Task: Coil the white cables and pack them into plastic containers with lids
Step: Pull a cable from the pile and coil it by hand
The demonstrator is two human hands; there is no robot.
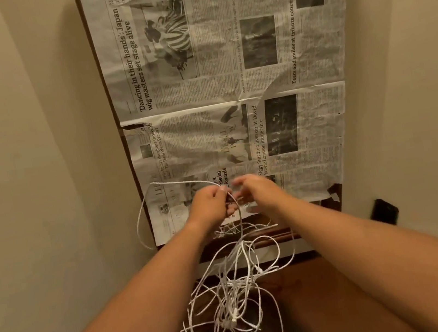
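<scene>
Over the near edge of the newspaper (pixel 224 64), the left hand (pixel 211 204) pinches one white cable (pixel 174 183); the right hand (pixel 256 193) beside it is blurred, so I cannot tell its grip. The tangle (pixel 232 293) hangs below that edge; pulling hard could tighten knots

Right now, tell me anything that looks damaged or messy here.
The white cables trail in one tangled mass from the left hand, none coiled. The newspaper is torn at its near right corner and left edge.

Cable tangle (pixel 230 304) in front of, partly over, newspaper (pixel 227 84)
</scene>
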